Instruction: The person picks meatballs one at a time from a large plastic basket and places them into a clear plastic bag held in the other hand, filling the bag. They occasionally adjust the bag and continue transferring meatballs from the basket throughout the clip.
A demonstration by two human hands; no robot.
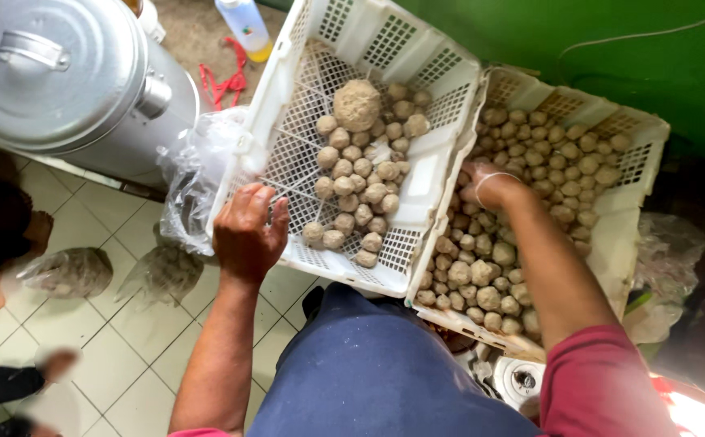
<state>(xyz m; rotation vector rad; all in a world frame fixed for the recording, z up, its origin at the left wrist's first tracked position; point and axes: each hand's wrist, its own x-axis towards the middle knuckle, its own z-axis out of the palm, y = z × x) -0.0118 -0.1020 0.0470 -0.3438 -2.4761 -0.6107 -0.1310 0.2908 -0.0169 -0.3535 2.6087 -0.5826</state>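
L hand (249, 235) grips the near rim of the white perforated plastic crate (304, 121), fingers curled over the edge, thumb side toward the body; the crate is tilted up w/ its far end raised. R hand (482, 184) is down in the second white perforated plastic crate (636, 154), just right of the first; fingers buried among the balls, so can't tell if it's spread or pinching anything; a thin band sits round the wrist. Small beige round meatballs (360, 194) lie heaped in the middle & lower part of the tilted crate, w/ one big rough beige ball (357, 103) on top of the heap near the far end. The right crate holds a much fuller layer of the same beige balls (530, 154), spread nearly wall to wall. The 2 crates touch along their shared side. A clear crumpled plastic bag (195, 174) hangs just left of the tilted crate; 2 more clear filled bags (73, 271) lie on the white tiled floor (110, 340). Upper left: large round silver metal pot w/ lid (53, 69). Behind: green wall (611, 48), clear bottle w/ yellow liquid (243, 24).
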